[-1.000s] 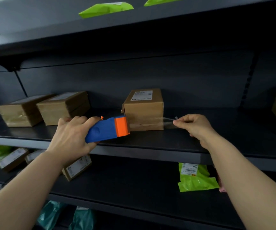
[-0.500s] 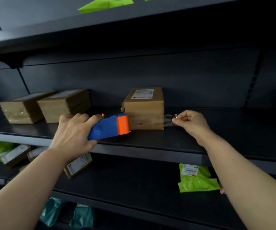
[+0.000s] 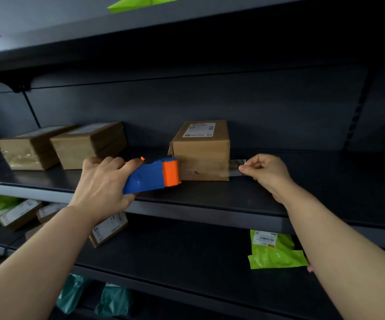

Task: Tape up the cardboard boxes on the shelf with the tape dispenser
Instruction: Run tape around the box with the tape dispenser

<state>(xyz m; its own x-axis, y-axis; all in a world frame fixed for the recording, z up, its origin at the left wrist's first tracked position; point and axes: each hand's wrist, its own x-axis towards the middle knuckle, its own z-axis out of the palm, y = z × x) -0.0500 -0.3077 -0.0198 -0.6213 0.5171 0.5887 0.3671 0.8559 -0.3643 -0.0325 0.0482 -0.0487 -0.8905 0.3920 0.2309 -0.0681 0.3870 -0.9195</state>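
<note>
left hand (image 3: 103,181): fingers curled over the top of the tape dispenser's blue handle, thumb tucked under it, a firm grip.
tape dispenser (image 3: 151,176): blue body, orange head. the head is up against the lower left corner of the middle box's front face, just above the shelf board.
middle box (image 3: 201,153): plain cardboard, standing on the shelf (image 3: 210,199) near its front edge, white label on top. a flap edge sticks out a little at its upper left corner.
clear tape (image 3: 235,167): a strip runs from the dispenser head across the lower front of the box and past its right edge.
right hand (image 3: 267,172): thumb and forefinger pinched together on the free end of the tape, just right of the box, the other fingers loosely curled.
two boxes (image 3: 87,144): side by side on the same shelf, well to the left. the far one has glossy tape on its front.
lower shelf: a labelled box (image 3: 109,229) partly behind the left forearm, a green mailer (image 3: 274,252) to the right, more parcels at the far left.
top shelf: another green mailer (image 3: 140,2) at its edge.
bottom: teal bags (image 3: 113,299), dim.
</note>
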